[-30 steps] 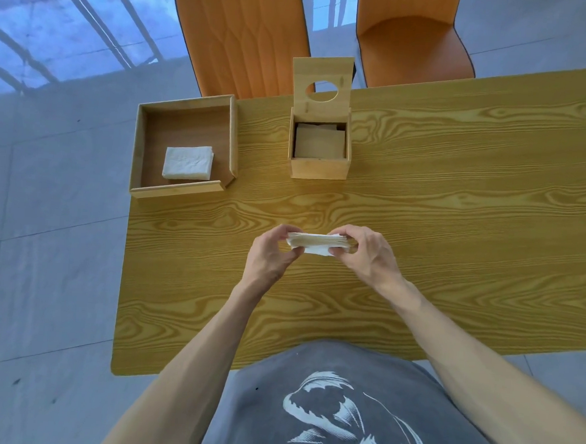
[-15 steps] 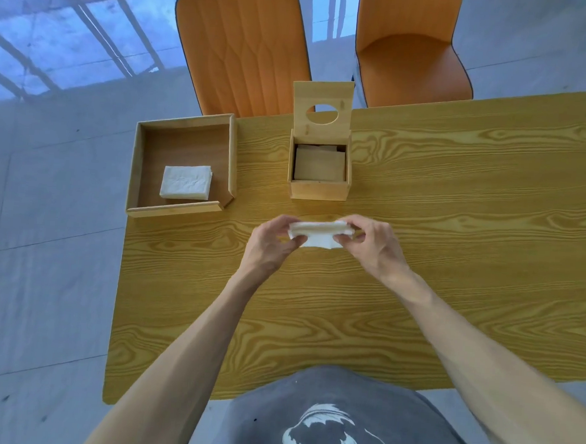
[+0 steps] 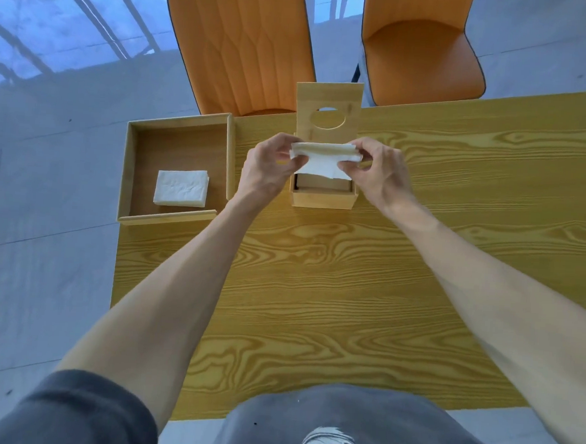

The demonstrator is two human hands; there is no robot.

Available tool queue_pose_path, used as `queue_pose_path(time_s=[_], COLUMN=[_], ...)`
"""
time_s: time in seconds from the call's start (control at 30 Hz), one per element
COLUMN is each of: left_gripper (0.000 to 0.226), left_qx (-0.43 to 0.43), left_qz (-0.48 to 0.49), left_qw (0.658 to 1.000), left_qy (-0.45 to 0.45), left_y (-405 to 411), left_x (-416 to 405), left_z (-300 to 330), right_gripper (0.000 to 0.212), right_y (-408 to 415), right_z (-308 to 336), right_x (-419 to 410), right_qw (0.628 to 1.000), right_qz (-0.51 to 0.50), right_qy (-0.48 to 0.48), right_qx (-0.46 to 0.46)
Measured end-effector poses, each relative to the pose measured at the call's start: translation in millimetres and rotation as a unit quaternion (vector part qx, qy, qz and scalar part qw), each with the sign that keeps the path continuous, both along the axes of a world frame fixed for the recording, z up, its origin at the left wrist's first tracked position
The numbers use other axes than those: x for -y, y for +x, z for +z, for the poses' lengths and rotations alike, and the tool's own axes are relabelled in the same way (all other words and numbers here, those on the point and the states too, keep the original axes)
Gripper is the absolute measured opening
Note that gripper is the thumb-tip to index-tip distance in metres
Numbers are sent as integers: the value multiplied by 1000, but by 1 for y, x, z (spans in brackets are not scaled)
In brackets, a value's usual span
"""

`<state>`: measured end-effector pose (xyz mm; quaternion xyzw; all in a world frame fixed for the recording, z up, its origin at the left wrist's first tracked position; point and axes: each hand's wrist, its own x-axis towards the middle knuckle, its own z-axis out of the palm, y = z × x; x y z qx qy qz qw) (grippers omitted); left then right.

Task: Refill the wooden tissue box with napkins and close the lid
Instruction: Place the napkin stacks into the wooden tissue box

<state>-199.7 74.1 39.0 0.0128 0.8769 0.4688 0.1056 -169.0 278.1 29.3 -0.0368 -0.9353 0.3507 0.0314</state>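
Observation:
A small wooden tissue box stands at the far middle of the table, its hinged lid upright with an oval hole in it. Directly above the box's open top I hold a white stack of napkins level between both hands. My left hand pinches its left end and my right hand pinches its right end. One sheet hangs down from the stack toward the opening. The hands and napkins hide most of the box's inside.
A shallow wooden tray at the table's far left corner holds another white napkin stack. Two orange chairs stand behind the wooden table. The table's left edge runs just under the tray.
Both hands carried the napkin stack away from me, from the middle of the table to just above the open tissue box. The camera tilted down a little.

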Motion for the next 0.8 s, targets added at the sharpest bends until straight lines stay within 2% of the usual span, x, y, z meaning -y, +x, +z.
queue_pose_path(time_s=[0.13,0.3,0.43,0.57,0.8], left_gripper=[25,28,32,33,38], left_qx=[7,11,23,-28,12], left_qz=[10,8,14,25,55], left_qw=[1000,1000,999,996,992], left_qy=[6,-17,-33,-77,-114], left_y=[2,9,16,16,6], left_x=[-5,-6,-6,-10,-17], left_z=[-9,-17,-25,-28,-31], right_gripper=[28,36,37,37,37], right_y=[-2,-1,-1,-3,-16], right_z=[-11,-16,-16,-17,-27], right_x=[-4,-9,-9,-8,-5], right_qw=[1000,999,999,999,994], right_qz=[-8,-6,7,-9,-45], right_qy=[18,21,-12,-16,-5], right_qx=[18,35,48,47,96])
